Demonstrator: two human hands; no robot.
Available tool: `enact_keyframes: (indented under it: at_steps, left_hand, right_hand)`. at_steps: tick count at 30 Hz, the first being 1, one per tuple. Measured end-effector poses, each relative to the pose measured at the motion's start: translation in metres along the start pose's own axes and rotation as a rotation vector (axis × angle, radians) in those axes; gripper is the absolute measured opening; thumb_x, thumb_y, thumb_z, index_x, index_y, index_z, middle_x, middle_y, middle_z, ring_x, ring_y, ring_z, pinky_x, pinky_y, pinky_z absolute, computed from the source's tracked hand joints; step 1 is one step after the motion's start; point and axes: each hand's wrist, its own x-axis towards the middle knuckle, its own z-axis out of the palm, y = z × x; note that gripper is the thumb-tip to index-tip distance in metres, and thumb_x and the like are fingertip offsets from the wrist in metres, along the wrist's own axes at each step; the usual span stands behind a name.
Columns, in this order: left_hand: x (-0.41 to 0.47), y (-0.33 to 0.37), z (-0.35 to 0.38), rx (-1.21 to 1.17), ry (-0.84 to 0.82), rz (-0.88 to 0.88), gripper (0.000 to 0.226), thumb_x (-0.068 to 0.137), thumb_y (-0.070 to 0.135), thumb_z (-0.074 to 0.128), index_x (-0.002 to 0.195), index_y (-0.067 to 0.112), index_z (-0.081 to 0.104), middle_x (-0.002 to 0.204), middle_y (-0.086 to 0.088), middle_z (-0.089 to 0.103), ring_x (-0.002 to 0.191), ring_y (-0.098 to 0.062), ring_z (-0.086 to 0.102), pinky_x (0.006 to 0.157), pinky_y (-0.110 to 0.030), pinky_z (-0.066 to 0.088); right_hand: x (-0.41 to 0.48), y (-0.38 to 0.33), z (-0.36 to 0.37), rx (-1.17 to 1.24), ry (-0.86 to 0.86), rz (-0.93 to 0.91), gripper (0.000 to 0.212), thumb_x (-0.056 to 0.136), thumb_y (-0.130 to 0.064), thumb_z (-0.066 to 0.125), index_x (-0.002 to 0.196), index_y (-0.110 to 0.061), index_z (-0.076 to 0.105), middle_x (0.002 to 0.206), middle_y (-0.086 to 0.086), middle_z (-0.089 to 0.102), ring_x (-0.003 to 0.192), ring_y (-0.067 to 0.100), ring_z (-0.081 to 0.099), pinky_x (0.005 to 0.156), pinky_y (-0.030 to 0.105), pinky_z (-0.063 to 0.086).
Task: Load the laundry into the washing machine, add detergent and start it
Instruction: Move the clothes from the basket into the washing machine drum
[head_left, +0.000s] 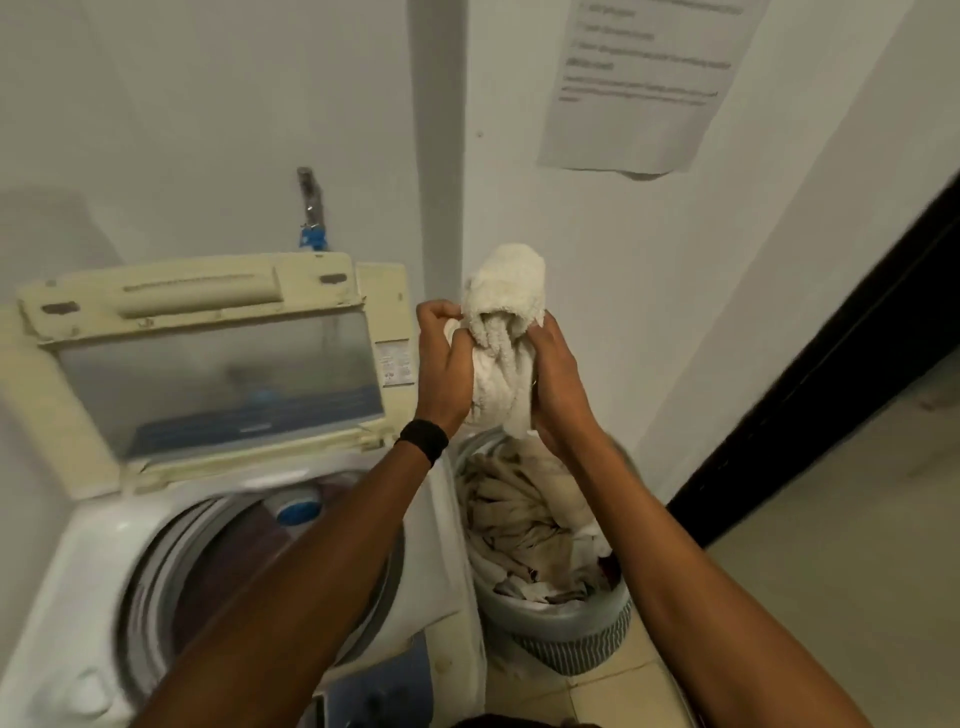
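1. Towel (506, 332) stands tall, just right of the washer (98, 551).
2. Your left hand (441, 364) and right hand (558, 374) both squeeze it.
3. The washer is left and lower; your left hand is nearer.

Washing machine (88, 561) with drum opening (223, 551) uncovered from above, bounded behind by the raised lid (208, 358) and crossed at its right rim by the left forearm (322, 561); laundry basket (587, 621), under the gripped towel (511, 296), fills the gap to the wall (623, 249).
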Motion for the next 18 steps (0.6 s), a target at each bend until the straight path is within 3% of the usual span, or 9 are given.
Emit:
enact_keyframes:
  at_steps: [2,3,7,10,12,14,16,18]
  left_hand:
    - [-0.01,-0.008,-0.032,0.098,0.102,-0.044,0.019,0.084,0.029,0.038,0.103,0.029,0.041,0.103,0.013,0.049,0.103,-0.02,0.049,0.095,-0.042,0.041]
    - [-0.015,-0.012,-0.05,0.147,0.153,-0.081,0.02,0.082,0.028,0.039,0.102,0.026,0.042,0.102,0.013,0.049,0.103,-0.02,0.046,0.092,-0.04,0.039]
    - [-0.039,-0.016,-0.127,0.245,0.264,-0.166,0.032,0.077,0.039,0.047,0.098,0.015,0.047,0.103,0.0,0.047,0.092,-0.014,0.048,0.085,-0.027,0.041]
    - [-0.063,-0.024,-0.185,0.377,0.327,-0.184,0.036,0.078,0.047,0.054,0.095,0.016,0.052,0.106,0.002,0.043,0.094,-0.003,0.048,0.088,-0.012,0.039]
    - [-0.078,-0.027,-0.216,0.428,0.358,-0.212,0.022,0.086,0.037,0.064,0.097,0.021,0.055,0.111,-0.006,0.046,0.098,0.0,0.048,0.094,-0.017,0.042]
    - [-0.088,-0.029,-0.241,0.475,0.396,-0.269,0.013,0.094,0.021,0.067,0.101,0.022,0.056,0.115,-0.009,0.046,0.098,-0.008,0.052,0.094,-0.024,0.045]
    - [-0.093,-0.038,-0.264,0.603,0.414,-0.337,0.01,0.096,0.013,0.062,0.102,0.02,0.057,0.112,-0.01,0.052,0.097,-0.021,0.056,0.085,-0.03,0.046]
    - [-0.099,-0.049,-0.286,0.806,0.349,-0.459,0.013,0.096,0.008,0.058,0.106,0.014,0.063,0.111,-0.013,0.065,0.101,-0.03,0.062,0.079,-0.031,0.044]
  right_hand:
    - [-0.005,0.016,0.024,-0.03,-0.068,0.042,0.044,0.096,-0.047,0.051,0.137,-0.03,0.059,0.133,-0.002,0.067,0.123,0.02,0.064,0.109,0.053,0.048]
    - [-0.006,0.026,0.039,-0.04,-0.104,0.048,0.05,0.094,-0.051,0.051,0.138,-0.028,0.058,0.134,-0.001,0.066,0.124,0.02,0.063,0.11,0.053,0.047]
    - [-0.028,0.067,0.097,-0.06,-0.268,0.059,0.051,0.099,-0.046,0.048,0.144,-0.021,0.049,0.137,0.002,0.062,0.126,0.02,0.061,0.111,0.051,0.046]
    - [-0.046,0.098,0.135,-0.093,-0.36,0.064,0.049,0.104,-0.038,0.051,0.15,-0.026,0.04,0.144,-0.004,0.057,0.13,0.013,0.057,0.113,0.045,0.046]
    - [-0.057,0.113,0.157,-0.09,-0.38,0.046,0.053,0.105,-0.032,0.056,0.152,-0.026,0.034,0.146,-0.004,0.054,0.13,0.011,0.056,0.109,0.037,0.048]
    - [-0.068,0.122,0.178,-0.075,-0.387,0.031,0.059,0.103,-0.029,0.06,0.152,-0.024,0.028,0.146,-0.002,0.053,0.129,0.01,0.056,0.106,0.034,0.05]
    - [-0.071,0.139,0.194,-0.12,-0.453,0.04,0.061,0.102,-0.026,0.061,0.151,-0.02,0.025,0.144,0.0,0.052,0.126,0.01,0.058,0.101,0.028,0.053]
    - [-0.069,0.157,0.205,-0.278,-0.571,0.083,0.064,0.099,-0.026,0.065,0.149,-0.015,0.027,0.143,0.004,0.052,0.125,0.016,0.059,0.099,0.031,0.055]
